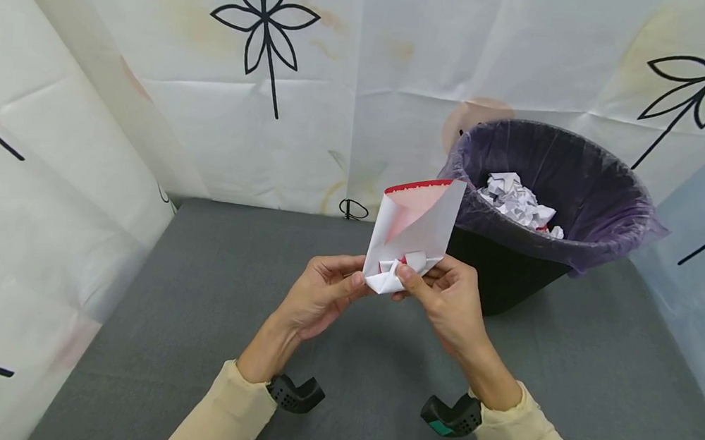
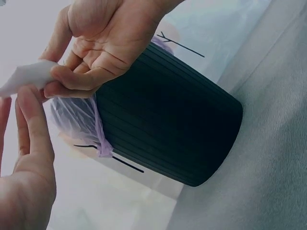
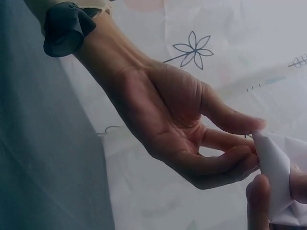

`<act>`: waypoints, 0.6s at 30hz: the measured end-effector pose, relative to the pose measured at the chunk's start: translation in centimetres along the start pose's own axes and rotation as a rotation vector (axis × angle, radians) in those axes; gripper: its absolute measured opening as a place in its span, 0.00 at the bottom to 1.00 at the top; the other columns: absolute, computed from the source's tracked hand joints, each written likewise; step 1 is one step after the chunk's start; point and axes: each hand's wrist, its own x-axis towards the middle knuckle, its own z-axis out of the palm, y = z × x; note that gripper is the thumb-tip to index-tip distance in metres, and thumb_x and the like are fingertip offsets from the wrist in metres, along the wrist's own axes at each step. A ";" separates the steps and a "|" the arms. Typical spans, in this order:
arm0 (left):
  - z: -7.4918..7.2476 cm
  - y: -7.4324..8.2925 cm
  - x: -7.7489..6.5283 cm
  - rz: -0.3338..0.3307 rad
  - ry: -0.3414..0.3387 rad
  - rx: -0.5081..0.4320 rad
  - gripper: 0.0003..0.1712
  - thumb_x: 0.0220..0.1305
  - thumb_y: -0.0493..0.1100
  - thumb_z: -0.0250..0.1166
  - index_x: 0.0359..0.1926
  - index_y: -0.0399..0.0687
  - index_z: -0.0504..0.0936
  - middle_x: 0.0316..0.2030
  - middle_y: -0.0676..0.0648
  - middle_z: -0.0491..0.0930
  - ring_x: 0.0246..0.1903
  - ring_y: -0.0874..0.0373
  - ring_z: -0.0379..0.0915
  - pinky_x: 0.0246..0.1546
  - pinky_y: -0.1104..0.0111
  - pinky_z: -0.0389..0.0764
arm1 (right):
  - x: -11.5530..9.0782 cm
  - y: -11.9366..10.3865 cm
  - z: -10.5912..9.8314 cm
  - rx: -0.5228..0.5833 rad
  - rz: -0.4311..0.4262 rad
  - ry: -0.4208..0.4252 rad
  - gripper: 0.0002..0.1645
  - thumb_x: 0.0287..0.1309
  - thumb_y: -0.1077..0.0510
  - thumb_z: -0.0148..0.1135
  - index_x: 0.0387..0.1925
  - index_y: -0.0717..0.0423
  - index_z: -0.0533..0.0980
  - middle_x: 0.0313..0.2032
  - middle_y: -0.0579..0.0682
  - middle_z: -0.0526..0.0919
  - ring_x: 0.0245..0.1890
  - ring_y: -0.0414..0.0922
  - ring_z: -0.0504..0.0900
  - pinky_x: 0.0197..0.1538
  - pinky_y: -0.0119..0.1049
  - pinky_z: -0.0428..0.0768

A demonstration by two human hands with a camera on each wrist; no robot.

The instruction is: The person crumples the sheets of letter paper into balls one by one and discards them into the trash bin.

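In the head view, a folded sheet of white paper (image 1: 419, 219) with a red strip along its curved top edge is held up over the table. Its lower end is folded up in small creased flaps, where bits of red show. My left hand (image 1: 323, 291) pinches the lower left corner between thumb and fingers. The right hand (image 1: 449, 300) grips the lower right side, its thumb pressing on the folded flaps and its fingers behind. In the right wrist view, a creased white end of the paper (image 3: 276, 172) lies between the fingertips of both hands.
Right behind the hands stands a black bin (image 1: 475, 267) with a purple liner (image 1: 605, 248). Crumpled white paper (image 1: 516, 200) lies inside it. A grey table (image 1: 234, 258) spreads beneath, backed by a patterned white cloth (image 1: 173, 33). Each wrist wears a black device (image 1: 296, 394).
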 end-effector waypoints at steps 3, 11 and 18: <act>0.3 0.1 -0.1 0.027 0.039 0.065 0.16 0.63 0.44 0.72 0.52 0.51 0.89 0.49 0.46 0.85 0.43 0.58 0.83 0.49 0.67 0.83 | 0.1 0.1 0.1 -0.011 -0.012 0.035 0.18 0.60 0.76 0.65 0.52 0.81 0.75 0.39 0.53 0.87 0.32 0.45 0.86 0.32 0.38 0.87; 1.6 0.6 -0.4 0.114 0.189 0.435 0.21 0.66 0.34 0.69 0.56 0.24 0.80 0.42 0.42 0.82 0.39 0.57 0.83 0.46 0.65 0.85 | 0.3 0.3 0.1 -0.028 -0.016 0.085 0.18 0.59 0.78 0.64 0.51 0.80 0.76 0.39 0.53 0.87 0.31 0.45 0.87 0.32 0.38 0.87; 2.7 0.5 -0.3 0.203 0.312 0.645 0.18 0.57 0.23 0.71 0.50 0.25 0.84 0.35 0.35 0.80 0.35 0.59 0.83 0.40 0.67 0.86 | 0.3 0.3 0.4 -0.067 -0.025 0.108 0.17 0.58 0.77 0.66 0.50 0.79 0.77 0.37 0.52 0.87 0.29 0.45 0.87 0.31 0.39 0.87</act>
